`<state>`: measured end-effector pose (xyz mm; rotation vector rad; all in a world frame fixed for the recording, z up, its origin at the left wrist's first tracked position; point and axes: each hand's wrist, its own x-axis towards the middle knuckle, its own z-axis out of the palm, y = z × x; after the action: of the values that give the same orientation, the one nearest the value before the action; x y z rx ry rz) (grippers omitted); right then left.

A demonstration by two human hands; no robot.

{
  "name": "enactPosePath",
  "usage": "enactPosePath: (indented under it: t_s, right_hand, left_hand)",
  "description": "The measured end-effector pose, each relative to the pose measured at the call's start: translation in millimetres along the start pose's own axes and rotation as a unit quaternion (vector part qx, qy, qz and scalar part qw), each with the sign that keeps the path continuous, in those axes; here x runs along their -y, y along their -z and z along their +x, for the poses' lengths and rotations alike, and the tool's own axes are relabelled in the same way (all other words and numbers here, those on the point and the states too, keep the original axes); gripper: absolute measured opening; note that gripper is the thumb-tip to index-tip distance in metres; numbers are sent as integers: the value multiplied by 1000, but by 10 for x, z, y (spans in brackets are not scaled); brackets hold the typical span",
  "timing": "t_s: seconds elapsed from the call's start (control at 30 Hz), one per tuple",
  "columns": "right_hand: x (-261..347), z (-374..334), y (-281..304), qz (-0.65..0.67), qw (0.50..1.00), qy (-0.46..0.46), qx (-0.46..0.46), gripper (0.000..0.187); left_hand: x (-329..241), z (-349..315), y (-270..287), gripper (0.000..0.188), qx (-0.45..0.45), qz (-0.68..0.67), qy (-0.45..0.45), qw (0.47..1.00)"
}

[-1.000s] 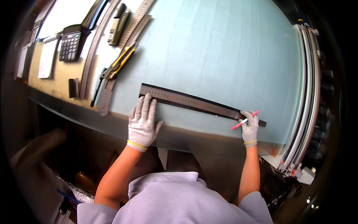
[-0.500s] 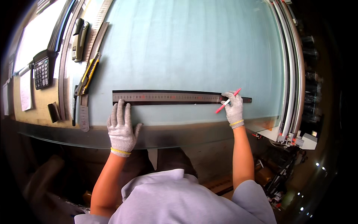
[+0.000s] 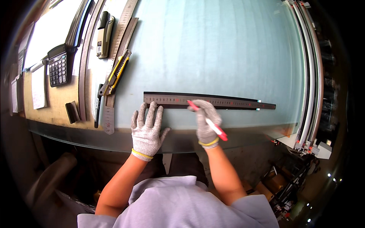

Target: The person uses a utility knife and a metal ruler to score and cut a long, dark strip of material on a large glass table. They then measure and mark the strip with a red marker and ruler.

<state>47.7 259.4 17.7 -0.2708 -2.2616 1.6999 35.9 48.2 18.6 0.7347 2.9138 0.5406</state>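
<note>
A steel ruler (image 3: pixel 224 102) lies on a black strip (image 3: pixel 167 94) near the front of the glass-like work surface. The strip shows along both long sides of the ruler, and the ruler sticks out past its right end. My left hand (image 3: pixel 147 131), gloved in grey, lies flat with spread fingers, fingertips at the near edge of ruler and strip by their left end. My gloved right hand (image 3: pixel 207 118) is closed on a red-and-white pen (image 3: pixel 212 127), over the middle of the ruler. The pen slants, its upper end at the ruler; whether it touches is not clear.
At the left lie a yellow utility knife (image 3: pixel 117 73), a stapler (image 3: pixel 104 36), a long steel rule (image 3: pixel 109 117) and a black pen (image 3: pixel 97 108). Further left is a calculator (image 3: pixel 58 68). Metal rails (image 3: pixel 310 76) border the right side.
My right hand has moved left along the ruler, from its right end to its middle, turning the pen. My left hand stays at the left end. The whole view has shifted right.
</note>
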Motion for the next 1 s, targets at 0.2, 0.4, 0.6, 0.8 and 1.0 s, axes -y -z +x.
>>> enactPosePath:
  t_s: [0.2, 0.4, 0.6, 0.8, 1.0]
  right_hand:
    - [-20, 268, -698, -46, 994, 98, 18, 17]
    - [-98, 366, -806, -97, 987, 128, 14, 13]
    - [-104, 366, -820, -117, 983, 140, 19, 13]
    - [-122, 380, -833, -117, 981, 151, 24, 13]
    - [-112, 384, -825, -96, 986, 132, 27, 13]
  left_hand:
    - [57, -11, -40, 81, -5, -15, 5, 1000]
    - [91, -26, -71, 75, -18, -25, 2, 1000]
    - [105, -37, -88, 73, -17, -26, 5, 1000]
    - [103, -29, -81, 72, -16, -27, 7, 999]
    - [100, -32, -93, 72, -19, -20, 7, 1000]
